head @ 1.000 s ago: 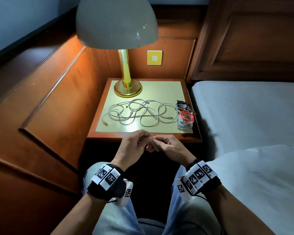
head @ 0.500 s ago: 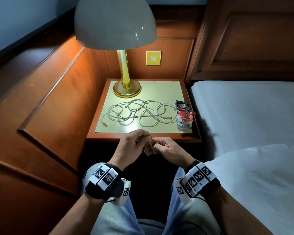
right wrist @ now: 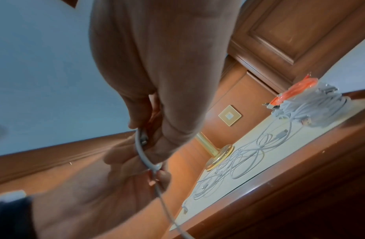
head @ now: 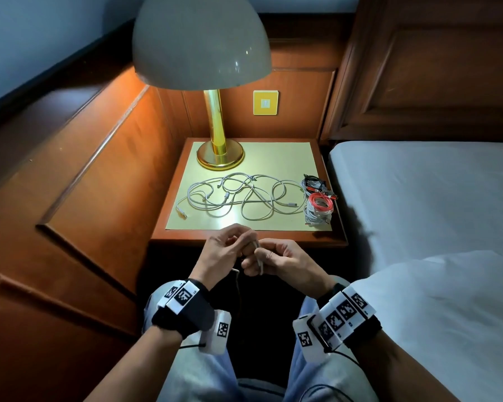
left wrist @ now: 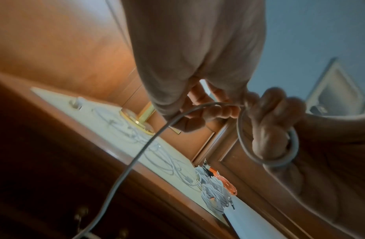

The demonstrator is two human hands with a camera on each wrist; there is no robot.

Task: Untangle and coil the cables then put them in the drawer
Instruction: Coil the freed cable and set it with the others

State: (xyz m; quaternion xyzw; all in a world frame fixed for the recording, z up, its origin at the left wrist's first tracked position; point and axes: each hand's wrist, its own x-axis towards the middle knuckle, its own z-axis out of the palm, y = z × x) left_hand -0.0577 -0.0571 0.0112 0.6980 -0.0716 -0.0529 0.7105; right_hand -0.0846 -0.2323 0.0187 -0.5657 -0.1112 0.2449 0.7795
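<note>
Both hands meet in front of the nightstand's front edge, over my lap. My right hand [head: 259,261] has a white cable [head: 258,256] looped round its curled fingers [left wrist: 275,122], and the loop [left wrist: 292,145] hangs below them. My left hand [head: 244,242] pinches the same cable [left wrist: 214,105] beside the right hand. The free length [left wrist: 124,174] drops toward my knees. A tangle of white cables [head: 238,195] lies spread on the nightstand top [head: 291,158]. Coiled bundles [head: 318,204], white, red and black, are stacked at its right edge.
A brass lamp [head: 219,158] with a wide shade [head: 201,42] stands at the back left of the nightstand. A bed [head: 424,192] with white sheets lies to the right, wood panelling [head: 99,175] to the left. Small knobs [left wrist: 80,213] show on the nightstand's dark front.
The hands have stayed together just before the nightstand edge. A longer stretch of the white cable now shows over the right hand's fingers. The cables on the nightstand have not moved.
</note>
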